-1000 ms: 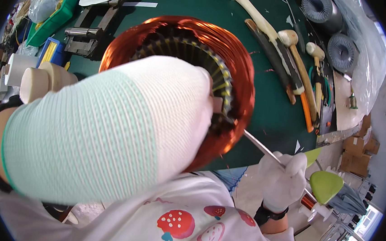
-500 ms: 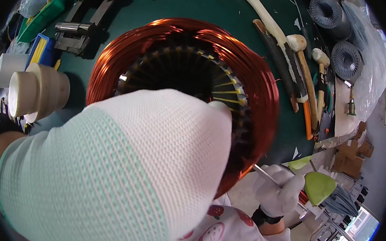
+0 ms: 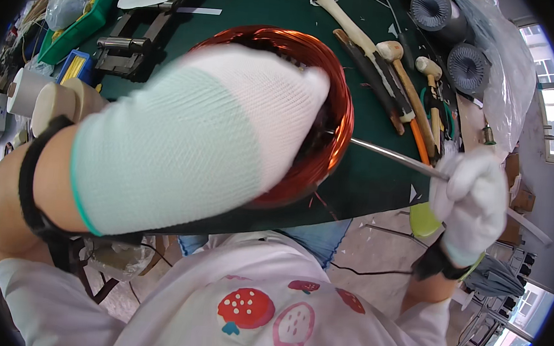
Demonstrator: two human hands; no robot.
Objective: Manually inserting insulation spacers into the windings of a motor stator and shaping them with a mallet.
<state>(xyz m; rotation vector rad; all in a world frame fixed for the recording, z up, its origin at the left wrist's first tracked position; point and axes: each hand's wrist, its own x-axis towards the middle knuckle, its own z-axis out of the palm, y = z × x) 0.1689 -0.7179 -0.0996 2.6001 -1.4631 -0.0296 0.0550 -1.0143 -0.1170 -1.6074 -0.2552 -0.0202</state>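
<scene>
A motor stator with a thick ring of copper windings (image 3: pixel 339 100) sits near the table's front edge. My left hand (image 3: pixel 257 100), in a white and pale-green knit glove, lies over the stator's opening. Its fingers mostly point down behind the glove's back and the winding, so their grip is hidden. My right hand (image 3: pixel 473 198), gloved in white, is closed around a slim metal rod (image 3: pixel 389 154). The rod runs leftward from my fist to the right side of the copper ring, where its far end passes out of clear sight.
On the green table (image 3: pixel 251 5), two mallets (image 3: pixel 391 50), a pale wooden stick (image 3: pixel 341 19) and dark sticks lie at the right. Grey slotted cores (image 3: pixel 469 68) stand beyond them. At left are a metal fixture (image 3: pixel 127 47), a green bin (image 3: pixel 80 30) and cream cylinders (image 3: pixel 54 107).
The view has drawn back, showing more of my arms and shirt. My right hand with the rod now sits higher and farther right, and the rod lies more level. My left hand stays over the stator.
</scene>
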